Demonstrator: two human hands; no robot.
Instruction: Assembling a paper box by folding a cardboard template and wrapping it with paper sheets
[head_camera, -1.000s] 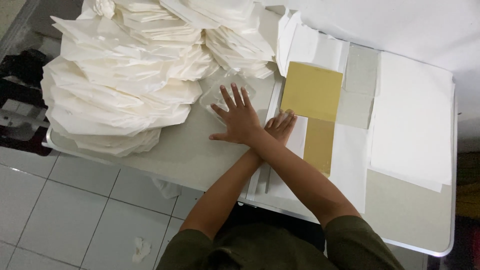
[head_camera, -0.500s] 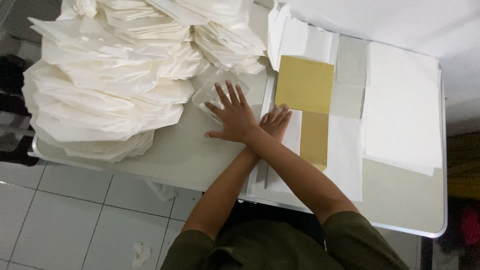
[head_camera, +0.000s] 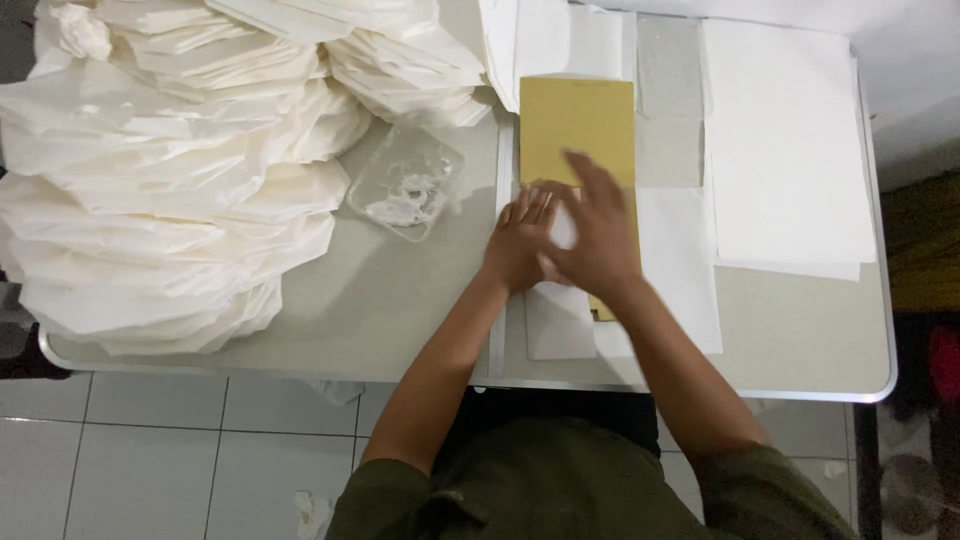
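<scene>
Head view shows both hands flat and open on the white sheet beneath the yellow card on the tabletop: left hand, right hand gripping nothing; thin, limp paper, probably best lifted by an edge

Mustard-yellow card, plain. Grey boards, flat matte. White paper sheets, unpatterned. Cream-white folded bags in stack. Clear plastic tray with white smears inside. Pale grey table. Olive-green shirt. White tiled floor, grey grout.
</scene>
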